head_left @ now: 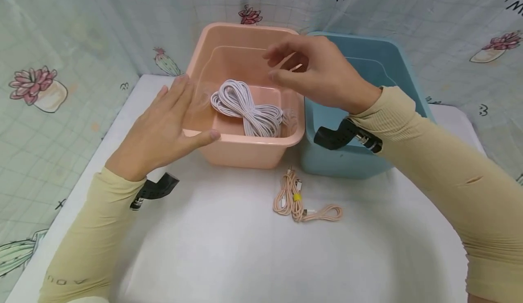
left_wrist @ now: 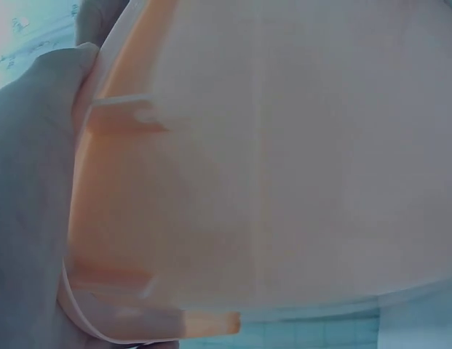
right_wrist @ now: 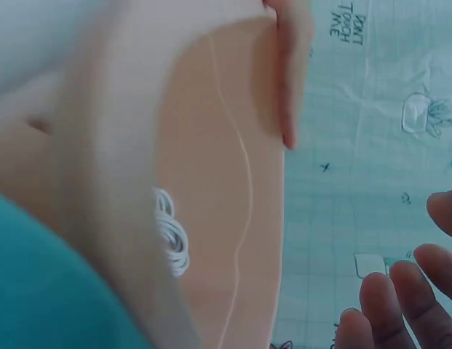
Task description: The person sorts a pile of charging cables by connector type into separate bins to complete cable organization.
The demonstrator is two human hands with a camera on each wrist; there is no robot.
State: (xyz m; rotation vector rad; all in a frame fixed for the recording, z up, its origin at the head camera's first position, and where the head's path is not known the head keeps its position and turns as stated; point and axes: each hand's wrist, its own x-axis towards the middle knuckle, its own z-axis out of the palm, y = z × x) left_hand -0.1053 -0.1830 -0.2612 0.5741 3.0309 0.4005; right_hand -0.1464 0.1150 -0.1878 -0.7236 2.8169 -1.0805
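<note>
Below empty, half-curled right hand (head_left: 314,67): rectangular peach plastic bin (head_left: 243,154), coiled white cable (head_left: 250,112) inside; flat left hand (head_left: 157,128) likely steadying rim (head_left: 253,140).

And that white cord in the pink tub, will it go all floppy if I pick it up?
The white cord will probably droop, since it bends into loops. Its narrow middle may help keep it bundled. Being bow-shaped, not round, it likely won't roll.
</note>
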